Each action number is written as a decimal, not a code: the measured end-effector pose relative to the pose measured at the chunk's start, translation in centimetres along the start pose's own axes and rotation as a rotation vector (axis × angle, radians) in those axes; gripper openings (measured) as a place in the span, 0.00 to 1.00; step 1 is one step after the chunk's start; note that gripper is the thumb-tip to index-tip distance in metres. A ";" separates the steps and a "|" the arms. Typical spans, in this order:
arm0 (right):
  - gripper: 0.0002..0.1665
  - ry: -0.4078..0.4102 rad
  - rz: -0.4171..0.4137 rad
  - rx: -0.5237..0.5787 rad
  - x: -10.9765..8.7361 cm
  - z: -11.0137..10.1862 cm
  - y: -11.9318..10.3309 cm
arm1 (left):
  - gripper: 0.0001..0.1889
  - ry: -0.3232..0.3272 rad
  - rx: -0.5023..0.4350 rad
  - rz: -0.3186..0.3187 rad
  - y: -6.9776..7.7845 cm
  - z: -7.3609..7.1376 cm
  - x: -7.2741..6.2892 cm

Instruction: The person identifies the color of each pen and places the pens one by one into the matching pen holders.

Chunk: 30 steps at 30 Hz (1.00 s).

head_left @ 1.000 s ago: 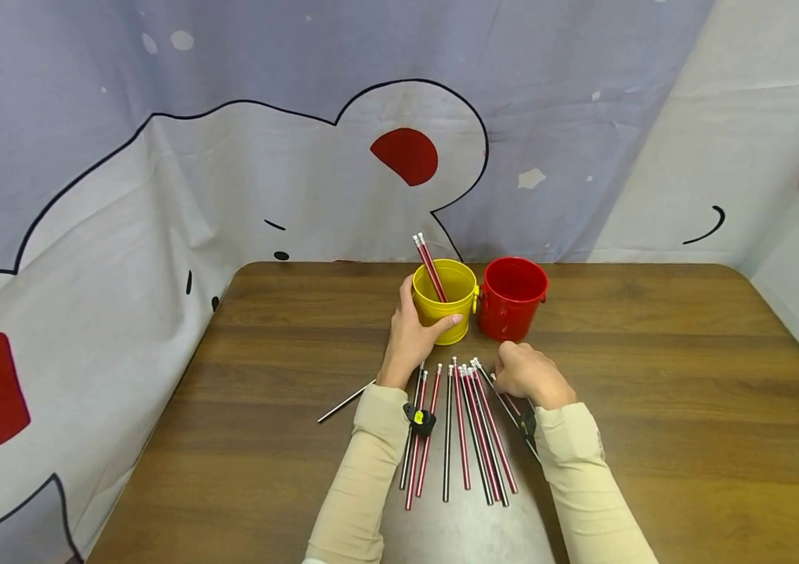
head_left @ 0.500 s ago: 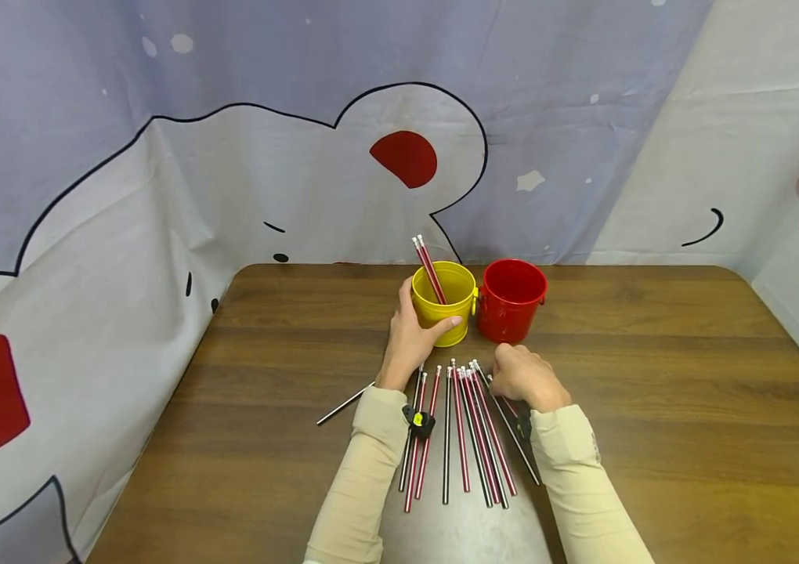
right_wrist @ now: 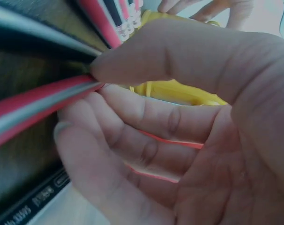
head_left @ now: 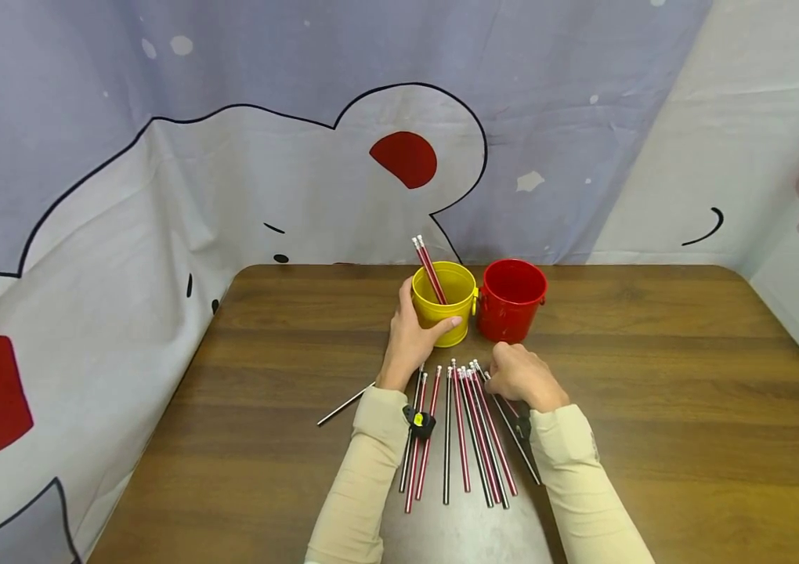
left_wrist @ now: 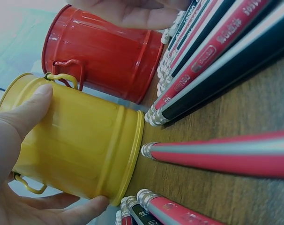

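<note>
My left hand [head_left: 410, 341] holds the yellow bucket [head_left: 450, 333] from its left side, thumb across the front and fingers around the far side. Two red pencils [head_left: 431, 270] lean inside that bucket, eraser ends up. In the right wrist view, my right hand [right_wrist: 179, 112] pinches the end of a red pencil with a silver stripe [right_wrist: 43, 105] between thumb and fingers; the pencil lies low by the table. In the head view this hand [head_left: 525, 376] is in front of the red bucket [head_left: 508, 317], at the right end of a row of red and black pencils [head_left: 447, 439].
Several pencils lie side by side on the wooden table [head_left: 653, 439], erasers toward the buckets. One black pencil [head_left: 345, 405] lies aslant at the left, partly behind the left wrist. A printed cloth [head_left: 287, 180] hangs behind the table.
My right hand has shifted slightly left toward the pencil row. My left hand and both buckets stay in place.
</note>
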State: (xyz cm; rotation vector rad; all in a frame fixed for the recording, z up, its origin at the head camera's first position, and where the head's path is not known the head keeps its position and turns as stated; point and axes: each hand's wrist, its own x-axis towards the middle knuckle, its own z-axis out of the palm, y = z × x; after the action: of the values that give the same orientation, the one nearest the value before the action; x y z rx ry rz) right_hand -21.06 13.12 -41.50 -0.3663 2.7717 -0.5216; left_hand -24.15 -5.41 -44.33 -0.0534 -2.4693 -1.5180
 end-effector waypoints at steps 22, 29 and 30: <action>0.03 0.337 -0.260 0.283 -1.5 -2.9 -0.8 | 0.49 0.002 -0.001 0.001 0.1 0.1 0.0; 0.03 0.442 -0.270 0.339 -1.9 -3.7 -1.3 | 0.49 0.006 0.001 0.009 0.1 0.1 0.0; 0.03 0.457 -0.270 0.345 -1.9 -3.7 -1.3 | 0.49 0.006 0.000 0.012 0.1 0.1 0.0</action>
State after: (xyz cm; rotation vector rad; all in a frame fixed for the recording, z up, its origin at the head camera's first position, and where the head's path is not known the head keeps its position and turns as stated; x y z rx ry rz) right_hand -20.31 13.67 -37.26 -0.6062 2.9823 -1.2702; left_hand -24.18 -5.30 -44.27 -0.0627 -2.4601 -1.5107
